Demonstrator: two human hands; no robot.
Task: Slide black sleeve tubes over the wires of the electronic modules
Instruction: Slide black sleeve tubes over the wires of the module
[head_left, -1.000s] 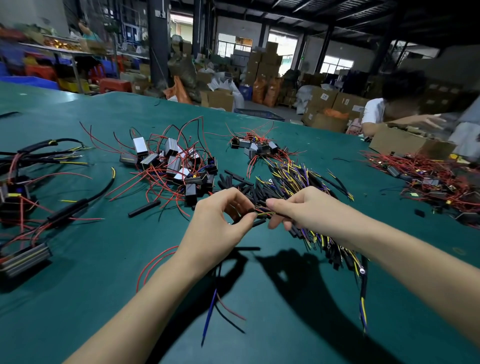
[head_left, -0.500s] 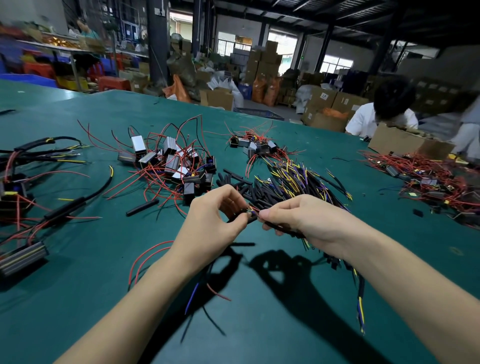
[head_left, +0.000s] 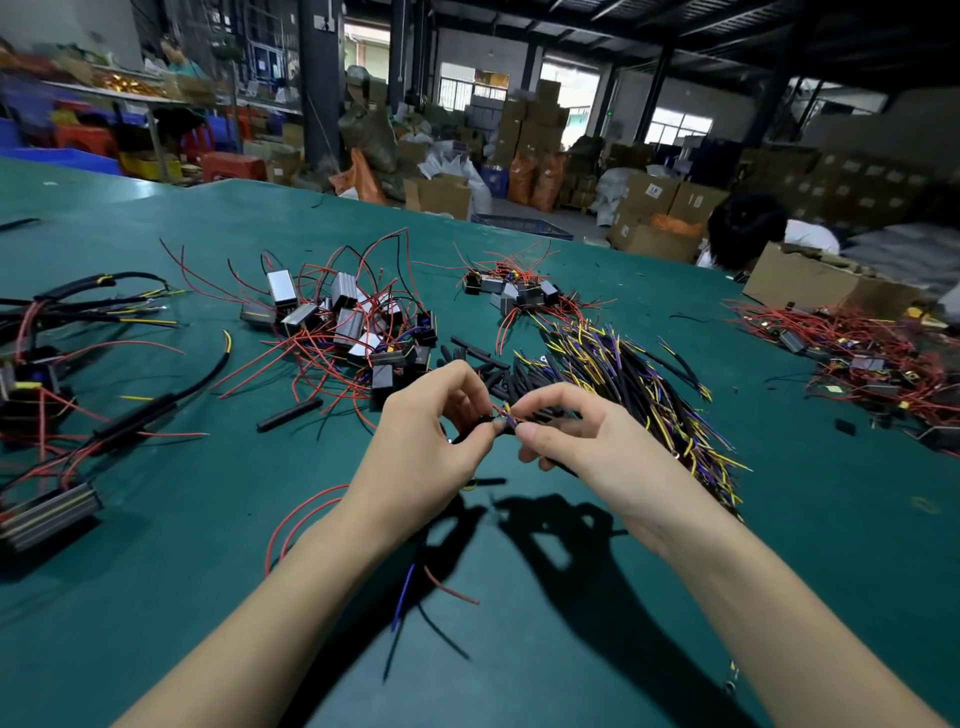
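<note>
Pinching a black sleeve tube (head_left: 475, 427), the left hand (head_left: 426, 447) meets the right hand (head_left: 582, 447), whose fingers (head_left: 530, 430) nip the thin wire ends (head_left: 506, 413) just above the desk (head_left: 156, 571). Wires look limp and light; best gripped close to the tips. Spare sleeves (head_left: 488, 371) lie beyond, modules (head_left: 343, 317) far left. No legible writing nearby.

Both bare forearms reaching forward, left hand (head_left: 426, 441) and right hand (head_left: 587, 441) nearly meeting at the fingertips, fingers curled and pinching
</note>
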